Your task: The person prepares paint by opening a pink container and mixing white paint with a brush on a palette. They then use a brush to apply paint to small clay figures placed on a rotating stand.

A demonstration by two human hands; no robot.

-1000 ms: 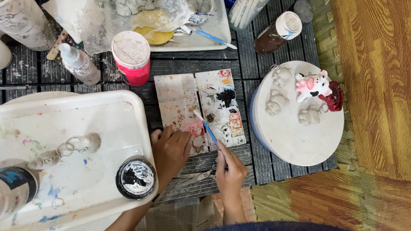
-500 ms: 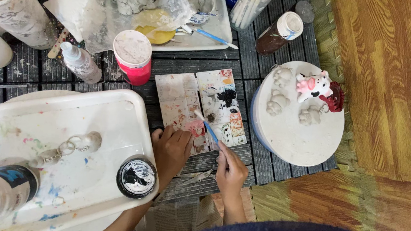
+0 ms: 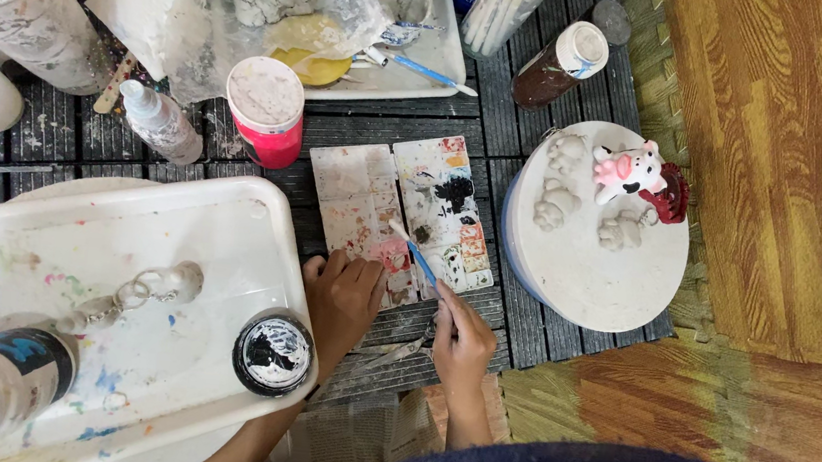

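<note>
Mid-paint: right hand [image 3: 461, 338] pinching blue-handled brush [image 3: 420, 260], tip on stained palette [image 3: 403, 210] at frame centre, left hand [image 3: 343, 295] flat and loose on its lower edge; figurines [image 3: 595, 194] on white round board [image 3: 597, 229] right, one painted, three bare; dark slatted surface, wood floor beyond.

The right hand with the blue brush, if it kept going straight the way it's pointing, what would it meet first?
Most likely the paint palette: the right hand aims its blue brush up-left, tip already over the palette's pinkish wells. Height above it is unclear.
</note>
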